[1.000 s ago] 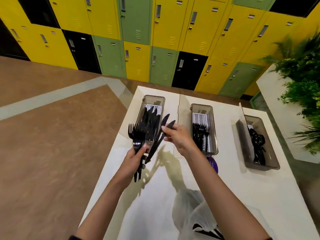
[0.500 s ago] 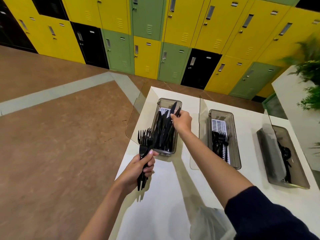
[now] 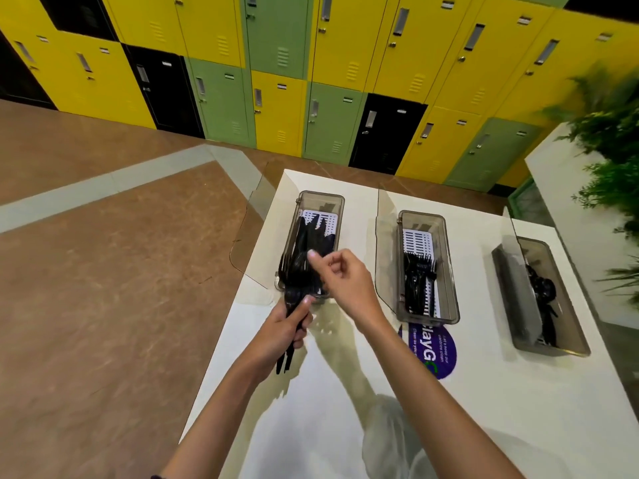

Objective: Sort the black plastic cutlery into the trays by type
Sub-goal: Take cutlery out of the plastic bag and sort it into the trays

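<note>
My left hand (image 3: pixel 281 335) grips a bunch of black forks (image 3: pixel 292 271) by the handles, tines up, over the near end of the left tray (image 3: pixel 340 205). That tray holds black knives (image 3: pixel 311 233). My right hand (image 3: pixel 347 283) hovers beside the top of the bunch with fingers curled and the thumb tip by the tines; nothing shows between its fingers. The middle tray (image 3: pixel 449 271) holds forks (image 3: pixel 418 280). Spoons (image 3: pixel 541 290) lie in the right tray (image 3: pixel 553 350).
Each tray's clear lid stands open on its left side, like the left one (image 3: pixel 254 223). A purple sticker (image 3: pixel 437 349) and a crumpled clear bag (image 3: pixel 390 440) lie on the white table (image 3: pixel 484 392). Plants (image 3: pixel 612 140) stand at right, lockers behind.
My right hand reached into the left tray with two knives, let them go there, and has drawn back empty to the fork bunch. My left hand keeps its bunch.
</note>
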`<state>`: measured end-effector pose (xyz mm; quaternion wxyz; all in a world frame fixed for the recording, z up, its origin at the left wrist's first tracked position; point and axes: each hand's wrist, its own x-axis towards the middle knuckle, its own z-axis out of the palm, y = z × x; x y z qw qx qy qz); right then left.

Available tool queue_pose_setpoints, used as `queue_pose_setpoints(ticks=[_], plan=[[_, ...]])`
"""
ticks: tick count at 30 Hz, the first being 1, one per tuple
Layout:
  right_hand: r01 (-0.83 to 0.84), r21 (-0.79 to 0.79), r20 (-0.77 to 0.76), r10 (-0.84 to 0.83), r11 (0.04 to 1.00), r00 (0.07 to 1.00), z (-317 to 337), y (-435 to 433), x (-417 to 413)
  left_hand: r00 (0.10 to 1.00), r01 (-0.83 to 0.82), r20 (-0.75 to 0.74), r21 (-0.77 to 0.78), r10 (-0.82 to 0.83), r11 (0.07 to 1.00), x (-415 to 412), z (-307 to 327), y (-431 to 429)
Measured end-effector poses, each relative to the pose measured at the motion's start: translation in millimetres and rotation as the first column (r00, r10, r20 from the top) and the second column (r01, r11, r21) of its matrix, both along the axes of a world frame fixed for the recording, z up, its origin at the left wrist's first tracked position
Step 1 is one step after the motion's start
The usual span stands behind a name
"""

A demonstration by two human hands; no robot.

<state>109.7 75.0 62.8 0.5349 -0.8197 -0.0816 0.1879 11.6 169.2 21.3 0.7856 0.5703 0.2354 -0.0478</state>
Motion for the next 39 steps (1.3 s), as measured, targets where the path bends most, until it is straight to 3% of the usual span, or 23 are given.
queue_pose_setpoints(ticks=[4, 7, 16, 23, 27, 30, 33, 39], plan=[[-0.054, -0.07, -0.05, 0.051, 0.996, 0.997, 7.3, -24.1, -16.9, 0.999, 0.049, 0.012, 0.207, -0.052, 0.977, 1.9, 8.2, -25.5], [-0.036, -0.031, -0.095, 0.033, 0.999, 0.995, 4.6, -43.3, -16.0, 0.995, 0.09, 0.018, 0.253, -0.098, 0.963, -0.4, 15.1, -44.8], [-0.02, 0.122, -0.164, 0.04, 0.992, 0.986, 14.5, -109.0, -19.3, 0.992, 0.106, 0.061, 0.117, -0.114, 0.987, -3.7, 29.2, -100.3], [-0.049, 0.181, -0.165, 0.08, 0.982, 0.983, 20.8, -156.1, -6.2, 0.995, 0.08, 0.071, -0.078, -0.075, 0.994, 11.1, 32.7, -135.1], [-0.03, 0.266, -0.187, 0.083, 0.963, 0.979, 21.2, -175.5, 7.1, 0.99, 0.114, 0.088, -0.045, -0.11, 0.992, 24.1, 31.8, -149.3], [0.069, 0.326, -0.196, -0.004, 0.943, 0.981, 26.5, -188.2, 24.4, 0.988, 0.128, 0.079, 0.069, -0.133, 0.989, 31.0, 28.5, -156.5], [0.214, 0.339, -0.178, -0.161, 0.916, 0.971, 25.8, -199.9, 56.7, 0.989, 0.123, 0.075, 0.081, -0.129, 0.989, 38.2, 23.7, -159.0], [0.383, 0.138, -0.077, -0.375, 0.914, 0.924, -10.5, -191.5, 111.1, 0.988, 0.133, 0.07, 0.048, -0.136, 0.99, 43.6, 17.1, -155.9]])
